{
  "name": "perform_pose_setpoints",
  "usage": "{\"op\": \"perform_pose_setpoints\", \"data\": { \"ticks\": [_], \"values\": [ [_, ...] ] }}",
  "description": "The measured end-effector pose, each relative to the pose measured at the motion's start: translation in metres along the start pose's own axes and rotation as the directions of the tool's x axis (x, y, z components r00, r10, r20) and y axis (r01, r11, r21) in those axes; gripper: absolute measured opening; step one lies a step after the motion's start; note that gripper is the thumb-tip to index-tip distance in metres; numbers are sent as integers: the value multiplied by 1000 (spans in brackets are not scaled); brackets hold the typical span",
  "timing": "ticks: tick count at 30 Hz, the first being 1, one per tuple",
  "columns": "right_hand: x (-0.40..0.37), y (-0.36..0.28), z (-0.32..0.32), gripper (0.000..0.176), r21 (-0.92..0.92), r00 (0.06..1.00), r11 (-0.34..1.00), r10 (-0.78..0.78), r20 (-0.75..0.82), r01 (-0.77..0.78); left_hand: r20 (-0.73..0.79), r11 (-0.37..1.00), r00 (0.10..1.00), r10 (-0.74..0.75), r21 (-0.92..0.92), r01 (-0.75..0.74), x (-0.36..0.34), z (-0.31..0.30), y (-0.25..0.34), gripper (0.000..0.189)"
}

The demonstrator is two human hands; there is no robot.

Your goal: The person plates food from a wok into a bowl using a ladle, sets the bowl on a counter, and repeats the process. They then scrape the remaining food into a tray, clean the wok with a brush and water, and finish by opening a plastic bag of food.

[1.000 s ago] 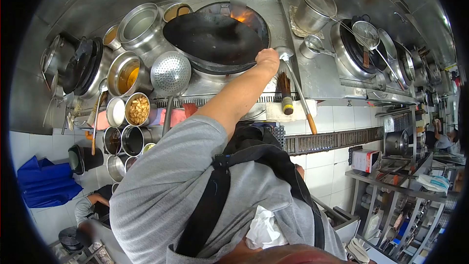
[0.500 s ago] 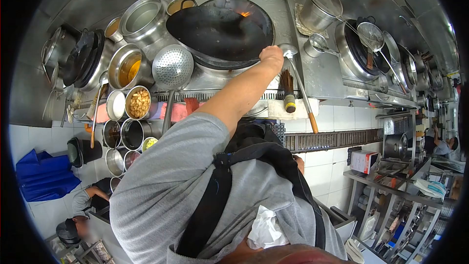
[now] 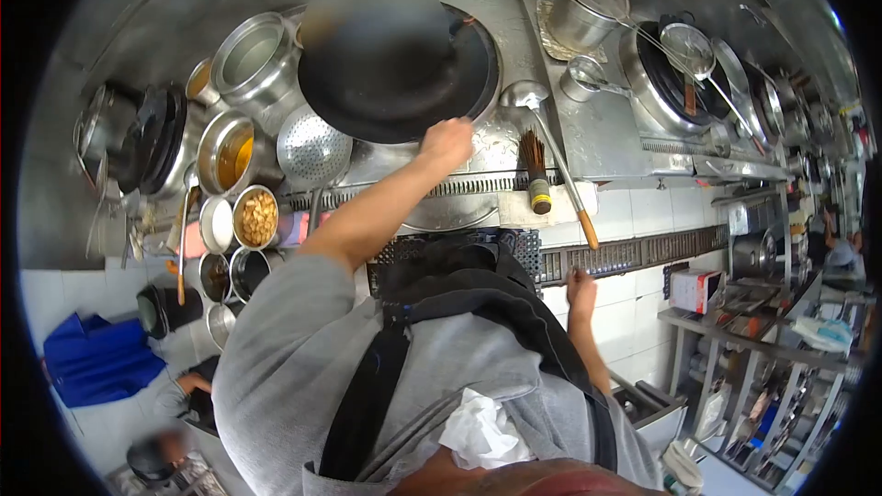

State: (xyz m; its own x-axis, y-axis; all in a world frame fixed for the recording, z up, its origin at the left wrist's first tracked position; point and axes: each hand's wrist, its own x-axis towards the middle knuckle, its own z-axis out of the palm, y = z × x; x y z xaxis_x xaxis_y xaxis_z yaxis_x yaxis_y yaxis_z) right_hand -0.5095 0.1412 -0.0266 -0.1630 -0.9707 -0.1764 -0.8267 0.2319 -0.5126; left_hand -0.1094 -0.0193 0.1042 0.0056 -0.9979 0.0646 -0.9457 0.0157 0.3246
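A large black wok (image 3: 386, 96) sits on the burner in front of me; a grey blur hides its far left part. My left hand (image 3: 448, 142) is closed at the wok's near rim, its fingers wrapped there. Low over the floor at my right side hangs my right hand (image 3: 580, 287), its fingers curled in; whether anything is inside them is hidden. To the right of the wok lie a steel ladle (image 3: 525, 95) with a wooden handle end and a bamboo brush (image 3: 535, 170). At the wok's left rests a perforated skimmer (image 3: 314, 145).
Left of the wok stand a steel pot (image 3: 253, 53), a pot with orange liquid (image 3: 228, 161) and a container of brown chunks (image 3: 256, 219). A strainer lies over a tall pot (image 3: 588, 14) at right. Another person (image 3: 170, 455) is at lower left.
My left hand has moved left and nearer along the wok's rim, and the wok looks less tilted. The flame has gone from view. My right hand now shows more fully, reaching outward.
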Motion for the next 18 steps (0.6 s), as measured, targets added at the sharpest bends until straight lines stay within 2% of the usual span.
{"op": "perform_pose_setpoints", "data": {
  "ticks": [2, 3, 5, 6, 7, 8, 9, 10, 12, 14, 15, 16, 18],
  "values": [
    [28, -23, -24, 26, -4, 986, 993, -120, -118, 120, -2, 995, 999, -37, 97, 37, -9, 6, -19, 19],
    [45, -28, -28, 26, 7, 986, 994, -105, -131, 106, -66, 994, 998, -11, 104, 18, -10, 5, -29, 21],
    [76, -35, -34, 36, -221, 923, 945, -295, -247, 243, -152, 995, 988, 22, 102, -6, -10, 1, -44, 25],
    [87, -35, -33, 36, -216, 921, 947, -289, -261, 236, -173, 996, 984, 29, 92, -13, -11, 0, -48, 25],
    [100, -35, -31, 41, -283, 970, 941, -222, -100, 186, -186, 995, 982, 34, 97, -16, -11, 5, -53, 26],
    [115, -36, -30, 46, -354, 989, 923, -139, 56, 150, -202, 995, 979, 38, 102, -18, -10, 10, -56, 27],
    [123, -36, -30, 51, -374, 980, 911, -123, 155, 173, -237, 997, 971, 35, 70, -18, -10, 10, -56, 26],
    [128, -36, -31, 38, -297, 960, 925, -176, 217, 237, -270, 999, 962, 29, 39, -19, -11, 12, -54, 26],
    [141, -31, -24, 37, -146, 949, 961, -194, 247, 235, -342, 997, 940, -13, -75, -13, -13, 12, -50, 18],
    [137, -39, -41, 38, -81, 956, 960, -256, 142, 269, -577, 990, 817, 6, -111, -86, -16, 4, -28, 10],
    [138, -42, -53, 38, -79, 957, 965, -233, 174, 249, -613, 992, 790, -6, -106, -74, -16, 0, -11, 10],
    [135, -47, -69, 35, 76, 960, 971, -235, 150, 226, -645, 993, 764, -18, -103, -63, -18, 2, 5, 14],
    [130, -48, -96, 32, 216, 973, 976, -62, 221, 13, -421, 910, 888, -183, -415, -10, -22, 43, 23, 13]
  ]
}}
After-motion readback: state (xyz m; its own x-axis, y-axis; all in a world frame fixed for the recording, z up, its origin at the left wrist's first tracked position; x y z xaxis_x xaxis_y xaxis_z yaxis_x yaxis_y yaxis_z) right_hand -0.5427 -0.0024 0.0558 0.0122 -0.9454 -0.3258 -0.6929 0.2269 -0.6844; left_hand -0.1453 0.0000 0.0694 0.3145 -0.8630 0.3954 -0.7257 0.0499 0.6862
